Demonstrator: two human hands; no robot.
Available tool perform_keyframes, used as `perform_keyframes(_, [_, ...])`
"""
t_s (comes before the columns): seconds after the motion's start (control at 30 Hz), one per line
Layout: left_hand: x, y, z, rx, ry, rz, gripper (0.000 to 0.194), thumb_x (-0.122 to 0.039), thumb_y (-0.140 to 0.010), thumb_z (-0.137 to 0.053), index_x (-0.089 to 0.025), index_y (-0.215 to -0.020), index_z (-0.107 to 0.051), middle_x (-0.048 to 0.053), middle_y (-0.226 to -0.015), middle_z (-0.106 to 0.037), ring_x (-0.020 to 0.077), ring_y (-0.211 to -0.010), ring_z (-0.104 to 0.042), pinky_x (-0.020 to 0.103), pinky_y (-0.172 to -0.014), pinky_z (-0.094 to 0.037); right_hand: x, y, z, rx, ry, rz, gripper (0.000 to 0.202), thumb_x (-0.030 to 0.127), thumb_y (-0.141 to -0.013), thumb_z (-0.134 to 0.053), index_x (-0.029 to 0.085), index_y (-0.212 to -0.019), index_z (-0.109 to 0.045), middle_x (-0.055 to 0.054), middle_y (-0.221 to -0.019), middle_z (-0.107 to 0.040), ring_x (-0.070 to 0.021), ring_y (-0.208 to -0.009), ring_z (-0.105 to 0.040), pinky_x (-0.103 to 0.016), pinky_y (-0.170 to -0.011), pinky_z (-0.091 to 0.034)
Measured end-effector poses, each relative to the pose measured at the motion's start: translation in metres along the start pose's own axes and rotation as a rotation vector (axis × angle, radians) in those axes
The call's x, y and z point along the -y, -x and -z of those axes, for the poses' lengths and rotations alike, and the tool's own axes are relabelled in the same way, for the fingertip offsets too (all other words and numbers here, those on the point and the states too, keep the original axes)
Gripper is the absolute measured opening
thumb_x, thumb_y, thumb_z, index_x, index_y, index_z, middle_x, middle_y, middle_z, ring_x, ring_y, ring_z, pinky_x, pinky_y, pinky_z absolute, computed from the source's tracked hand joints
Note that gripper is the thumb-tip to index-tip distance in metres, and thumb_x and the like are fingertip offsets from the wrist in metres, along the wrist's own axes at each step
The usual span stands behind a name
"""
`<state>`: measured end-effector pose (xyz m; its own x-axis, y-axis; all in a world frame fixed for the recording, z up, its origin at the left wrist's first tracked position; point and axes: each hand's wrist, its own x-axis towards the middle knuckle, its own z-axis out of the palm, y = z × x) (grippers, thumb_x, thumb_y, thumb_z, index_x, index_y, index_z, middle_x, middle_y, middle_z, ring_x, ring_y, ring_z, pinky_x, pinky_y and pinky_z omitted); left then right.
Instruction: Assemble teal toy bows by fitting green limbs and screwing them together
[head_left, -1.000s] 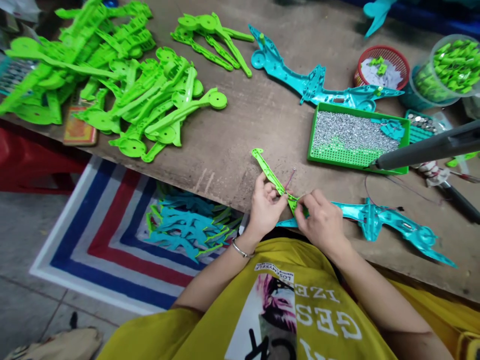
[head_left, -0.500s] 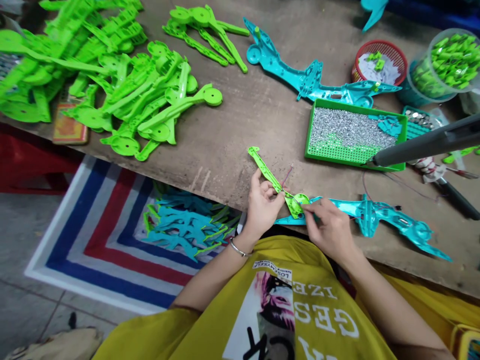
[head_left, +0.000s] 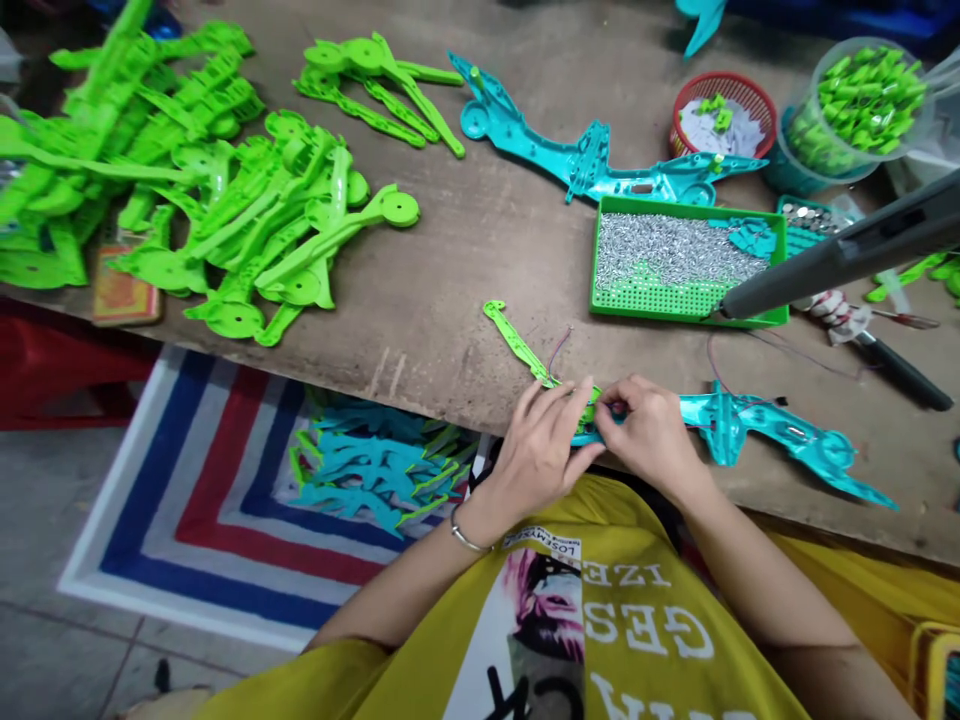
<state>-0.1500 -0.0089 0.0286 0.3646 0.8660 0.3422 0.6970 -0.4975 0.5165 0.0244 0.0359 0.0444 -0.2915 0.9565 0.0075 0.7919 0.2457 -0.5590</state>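
Note:
Near the table's front edge lies a long teal plastic part (head_left: 795, 432), its left end under my hands. A green arm-shaped part (head_left: 517, 345) rests across that end, its thin tip pointing up and left, with a thin wire (head_left: 559, 345) rising beside it. My left hand (head_left: 536, 440) lies over the green part's wide end, fingers extended and partly spread. Just to its right, my right hand (head_left: 641, 425) is closed in a pinch at the joint of the green and teal parts. What its fingertips hold is hidden.
Green parts (head_left: 285, 220) are heaped at the left. A green tray (head_left: 675, 310) of screws, a red basket (head_left: 727, 80) and a tub (head_left: 870, 100) stand at the right. A dark tool (head_left: 847, 245) reaches over the tray. Another teal part (head_left: 540, 145) lies behind.
My left hand has released its pinch on the green arm and moved right and down, flattening over its wide end. The green part sits lower against the teal one. The view has shifted slightly.

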Motion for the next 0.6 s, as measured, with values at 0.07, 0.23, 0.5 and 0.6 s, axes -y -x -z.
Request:
perform_keyframes(0.07, [-0.001, 0.001, -0.007, 0.037, -0.037, 0.002, 0.073, -0.040, -0.097, -0.058, -0.007, -0.154, -0.026, 0.021, -0.136, -0.062, 0.0294, -0.130, -0.056, 0.052, -0.117, -0.033, -0.003, 0.001, 0.004, 0.015, -0.018, 0.022, 0.011, 0.017, -0.085, -0.059, 0.016, -0.079, -0.068, -0.005, -0.072, -0.065, -0.0174, -0.067, -0.063, -0.028, -0.066, -0.045])
perform_keyframes(0.23, [0.002, 0.001, -0.010, 0.075, -0.081, 0.011, 0.069, -0.041, -0.098, -0.056, -0.010, -0.153, -0.030, 0.018, -0.134, -0.065, 0.0283, -0.131, -0.057, 0.052, -0.119, -0.027, -0.014, 0.007, 0.013, 0.020, 0.049, 0.056, 0.014, 0.021, -0.093, -0.055, 0.017, -0.088, -0.067, -0.006, -0.083, -0.065, -0.0192, -0.076, -0.063, -0.029, -0.068, -0.045])
perform_keyframes(0.5, [-0.003, 0.000, -0.007, 0.138, -0.156, -0.004, 0.050, -0.037, -0.100, -0.052, -0.014, -0.144, -0.048, 0.013, -0.131, -0.067, 0.0287, -0.132, -0.054, 0.052, -0.118, -0.029, -0.011, 0.008, 0.006, -0.022, 0.241, -0.005, 0.017, 0.023, -0.091, -0.053, 0.017, -0.081, -0.065, -0.006, -0.080, -0.063, -0.0178, -0.070, -0.058, -0.028, -0.059, -0.037])
perform_keyframes(0.6, [-0.008, -0.002, -0.006, 0.177, -0.201, 0.007, 0.045, -0.035, -0.100, -0.053, -0.018, -0.142, -0.053, 0.012, -0.132, -0.066, 0.0297, -0.132, -0.053, 0.053, -0.116, -0.032, -0.010, 0.011, 0.010, 0.038, 0.262, 0.026, 0.019, 0.022, -0.092, -0.051, 0.017, -0.083, -0.067, -0.006, -0.083, -0.062, -0.0167, -0.067, -0.057, -0.028, -0.057, -0.036])
